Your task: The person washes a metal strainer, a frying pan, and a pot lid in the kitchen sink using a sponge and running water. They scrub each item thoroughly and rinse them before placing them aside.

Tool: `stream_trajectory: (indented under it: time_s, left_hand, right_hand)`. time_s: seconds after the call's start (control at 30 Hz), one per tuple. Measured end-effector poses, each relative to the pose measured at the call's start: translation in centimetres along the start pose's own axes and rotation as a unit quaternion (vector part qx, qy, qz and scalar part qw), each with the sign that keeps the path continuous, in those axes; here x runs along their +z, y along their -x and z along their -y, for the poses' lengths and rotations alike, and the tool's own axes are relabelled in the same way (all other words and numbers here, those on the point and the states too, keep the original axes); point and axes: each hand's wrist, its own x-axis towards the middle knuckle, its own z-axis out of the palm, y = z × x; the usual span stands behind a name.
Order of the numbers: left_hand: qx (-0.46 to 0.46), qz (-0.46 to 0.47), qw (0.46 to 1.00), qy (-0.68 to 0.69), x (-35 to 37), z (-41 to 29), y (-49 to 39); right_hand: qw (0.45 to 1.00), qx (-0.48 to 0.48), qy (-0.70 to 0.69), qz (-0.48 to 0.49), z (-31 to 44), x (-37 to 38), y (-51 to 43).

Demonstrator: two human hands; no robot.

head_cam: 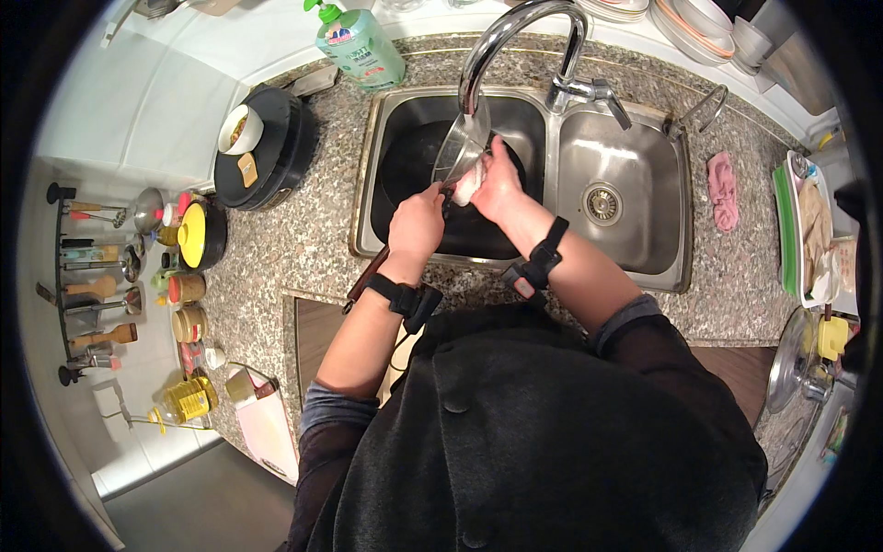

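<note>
In the left basin of a double steel sink [550, 179] lies a black pan [414, 162]. Above it, below the curved chrome faucet [521, 10], a clear lid or dish [461, 148], its kind uncertain, is tilted on edge. My left hand [417, 224] grips its near side, fingers closed by its lower edge. A pale, bunched cloth [469, 185] is in my right hand [502, 181], pressed against the same piece, thumb raised. A dark brown handle [365, 276] shows beside my left wrist; its joint with the pan is hidden.
A green soap pump bottle [362, 52] stands behind the sink. A round black appliance [265, 148] bears a white bowl [241, 130] at left. Right of the sink lies a pink cloth [722, 192]. The yellow-lidded pot [201, 236], jars and an oil bottle [186, 400] line the left wall.
</note>
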Motion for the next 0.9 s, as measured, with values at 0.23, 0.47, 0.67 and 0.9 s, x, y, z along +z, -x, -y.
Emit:
stream_trajectory:
  time_s: [0.23, 0.47, 0.67, 0.9]
  left_hand:
    - [0.04, 0.039, 0.97, -0.237, -1.2, -0.1, 0.9]
    - [-0.265, 0.163, 0.834, 0.457, -1.4, 3.0, 0.2]
    - [-0.31, 0.152, 0.786, 0.512, -0.9, 4.1, 1.0]
    - [-0.311, 0.169, 0.794, 0.494, 0.0, 2.5, 1.3]
  right_hand:
    - [0.99, -0.02, 0.14, 0.025, 2.8, -1.3, 1.6]
    - [0.985, -0.054, 0.153, 0.049, 2.0, -3.8, -0.9]
    - [0.942, -0.205, 0.257, -0.071, 3.4, -2.4, -2.5]
    - [0.645, -0.516, 0.55, 0.124, 2.7, -0.5, -0.8]
